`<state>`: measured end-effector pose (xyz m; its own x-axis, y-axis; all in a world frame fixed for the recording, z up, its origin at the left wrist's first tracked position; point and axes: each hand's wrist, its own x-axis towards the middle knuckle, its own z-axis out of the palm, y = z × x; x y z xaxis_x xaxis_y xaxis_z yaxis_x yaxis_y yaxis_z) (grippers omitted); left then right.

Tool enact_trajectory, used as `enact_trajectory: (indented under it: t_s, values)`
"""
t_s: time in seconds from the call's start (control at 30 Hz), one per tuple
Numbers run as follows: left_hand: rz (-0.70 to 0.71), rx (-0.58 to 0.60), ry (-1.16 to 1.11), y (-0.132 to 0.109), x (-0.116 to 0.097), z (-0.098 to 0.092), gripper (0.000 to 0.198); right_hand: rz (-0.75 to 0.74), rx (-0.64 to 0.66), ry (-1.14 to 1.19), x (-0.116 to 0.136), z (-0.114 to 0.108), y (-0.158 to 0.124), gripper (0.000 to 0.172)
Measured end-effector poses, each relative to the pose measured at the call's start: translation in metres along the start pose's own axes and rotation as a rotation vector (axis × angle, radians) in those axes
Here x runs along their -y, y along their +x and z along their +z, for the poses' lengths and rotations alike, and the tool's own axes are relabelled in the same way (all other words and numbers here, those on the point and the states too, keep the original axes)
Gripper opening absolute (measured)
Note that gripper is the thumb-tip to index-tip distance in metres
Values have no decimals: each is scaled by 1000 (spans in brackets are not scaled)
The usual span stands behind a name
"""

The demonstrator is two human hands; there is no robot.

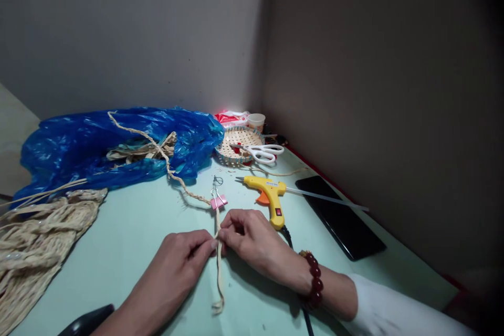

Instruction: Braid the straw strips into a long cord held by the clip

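A pale plant-fibre braid runs from the blue bag to a pink binder clip on the table. Below the clip its loose strands hang toward me and end in a curled tip. My left hand pinches a strand between thumb and forefinger, on the left side of the braid. Facing it, my right hand pinches the fibre strands just under the clip, with a dark red bead bracelet at the wrist. The fingertips of both hands nearly meet and partly hide the strands there.
A yellow glue gun lies right of the clip, its cord passing under my right arm. Beyond are a black phone, white-handled scissors on a woven basket, and a blue plastic bag. Braided fibre work lies at left.
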<state>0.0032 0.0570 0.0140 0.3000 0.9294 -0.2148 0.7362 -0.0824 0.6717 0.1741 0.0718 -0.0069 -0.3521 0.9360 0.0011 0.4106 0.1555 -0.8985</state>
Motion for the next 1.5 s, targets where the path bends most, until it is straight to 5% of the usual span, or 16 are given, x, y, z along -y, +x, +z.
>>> enact_trajectory:
  t_s: [0.13, 0.3, 0.5, 0.7, 0.83, 0.93, 1.13, 1.3, 1.5]
  values:
    - [27, -21, 114, -12, -4, 8, 38, -70, -104, -178, 5, 2, -3, 14]
    - [184, -75, 169, -19, 0, 34, 26, -51, -62, -94, 7, -1, -3, 16]
    - [324, -129, 356, -18, 18, 45, 20, 15, -23, -8, 9, -6, -3, 15]
    - [371, -99, 635, -21, 27, 51, 50, 0, -15, 27, 6, -4, -7, 11]
    - [312, -143, 381, -20, 13, 31, 22, 4, 2, 30, 2, -3, -7, 10]
    - [84, -267, 34, -8, 6, 10, 28, -4, 22, 57, 1, -2, -9, 13]
    - [-135, 238, -766, 13, 10, 8, 33, -75, 53, 14, 5, -8, -13, 19]
    - [-136, 268, -794, 10, 17, 11, 23, -92, 61, -104, 9, -12, -14, 17]
    - [-145, 150, -659, 14, 22, 11, 28, -4, 24, -88, 8, -10, -17, 15]
